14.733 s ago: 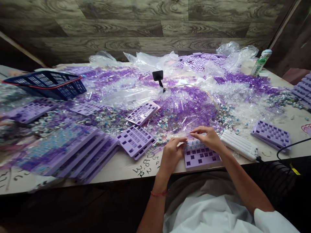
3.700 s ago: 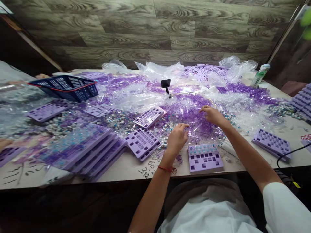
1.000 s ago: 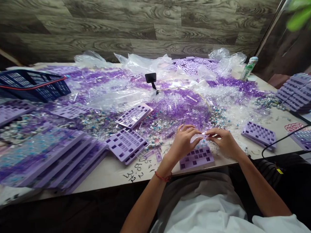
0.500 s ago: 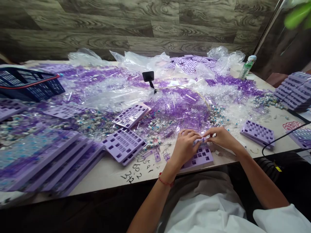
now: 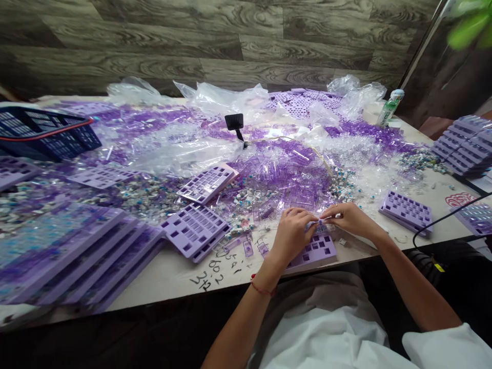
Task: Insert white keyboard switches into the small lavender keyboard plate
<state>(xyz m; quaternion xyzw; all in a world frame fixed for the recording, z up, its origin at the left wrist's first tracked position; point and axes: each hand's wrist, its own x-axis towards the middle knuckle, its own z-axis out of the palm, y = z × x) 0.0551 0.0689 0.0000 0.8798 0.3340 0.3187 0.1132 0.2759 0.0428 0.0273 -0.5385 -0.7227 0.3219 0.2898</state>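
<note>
A light-purple keyboard plate with rows of square holes lies at the table's front edge before me. My left hand rests over its left and upper part, fingers bent around it, thumb toward the middle. My right hand reaches in from the right, thumb and fingertips pinched together at the plate's far edge. The fingertips of both hands almost meet there, and whatever tiny piece lies between them is hidden. Small switches, white and blue, and clear purple keycaps are heaped just beyond.
Stacked purple cases stand at left, with two loose plates closer in. More plates lie at right. A dark basket, plastic bags, a black scoop-like object and a bottle stand farther back.
The right fingers have closed in slightly toward the left thumb over the plate. My left hand and the plate stay almost where they were.
</note>
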